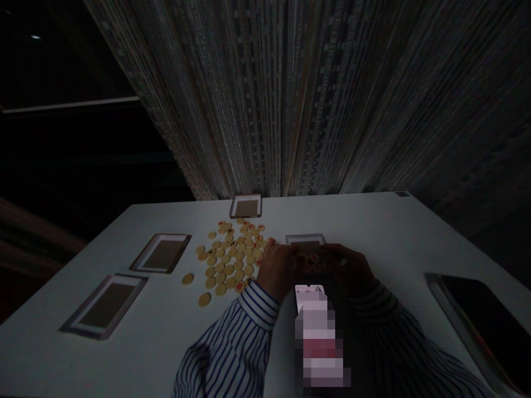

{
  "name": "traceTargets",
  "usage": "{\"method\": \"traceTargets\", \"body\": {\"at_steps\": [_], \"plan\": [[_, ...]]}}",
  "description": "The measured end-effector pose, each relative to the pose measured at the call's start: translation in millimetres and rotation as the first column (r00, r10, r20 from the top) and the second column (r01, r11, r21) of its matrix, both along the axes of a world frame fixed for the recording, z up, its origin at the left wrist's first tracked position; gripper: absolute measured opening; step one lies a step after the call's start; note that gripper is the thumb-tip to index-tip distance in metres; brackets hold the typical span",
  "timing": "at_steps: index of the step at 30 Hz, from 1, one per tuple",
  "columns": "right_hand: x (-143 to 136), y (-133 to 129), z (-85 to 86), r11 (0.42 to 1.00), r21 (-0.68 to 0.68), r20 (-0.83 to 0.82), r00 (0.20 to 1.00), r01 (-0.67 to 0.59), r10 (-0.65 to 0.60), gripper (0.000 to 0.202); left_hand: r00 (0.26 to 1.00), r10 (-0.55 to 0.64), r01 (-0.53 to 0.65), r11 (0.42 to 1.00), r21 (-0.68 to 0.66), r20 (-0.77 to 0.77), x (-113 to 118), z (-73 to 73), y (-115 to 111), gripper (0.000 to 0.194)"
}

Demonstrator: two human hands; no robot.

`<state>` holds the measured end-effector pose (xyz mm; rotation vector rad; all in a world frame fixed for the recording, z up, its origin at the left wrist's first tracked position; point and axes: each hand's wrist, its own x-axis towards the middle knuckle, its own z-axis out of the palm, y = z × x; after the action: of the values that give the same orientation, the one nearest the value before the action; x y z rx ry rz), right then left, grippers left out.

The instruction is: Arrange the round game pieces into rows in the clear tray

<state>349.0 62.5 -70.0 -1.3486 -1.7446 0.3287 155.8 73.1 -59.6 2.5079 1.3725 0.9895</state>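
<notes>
My left hand (277, 270) and my right hand (352, 270) face each other over the near part of a shallow tray (305, 238). Several round wooden xiangqi pieces (314, 258) show dimly between them. Both hands curl inward with bent fingers. Deep shadow hides the fingertips, so what they grip cannot be made out. Just left of my left hand spreads a loose heap of xiangqi pieces (232, 256), some with red or black characters facing up. Nearer me, between my striped sleeves, lies a phone (310, 289) with a lit, partly blurred-out screen.
Three more shallow trays stand on the white table (157, 354): one at the back (246, 214), one at left (136, 253) and one nearer left (74, 325). A dark flat object (485, 320) lies at right. A striped curtain (282, 99) hangs behind the table.
</notes>
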Motion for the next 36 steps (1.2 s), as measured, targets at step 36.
{"method": "traceTargets", "body": {"at_steps": [36], "plan": [[-19,-15,4.5,0.965,-0.130,-0.339,0.925,-0.228,0.173,0.021,0.977,-0.195,0.183,0.975,0.128,0.088,5,-29.9,-7,0.031]]}}
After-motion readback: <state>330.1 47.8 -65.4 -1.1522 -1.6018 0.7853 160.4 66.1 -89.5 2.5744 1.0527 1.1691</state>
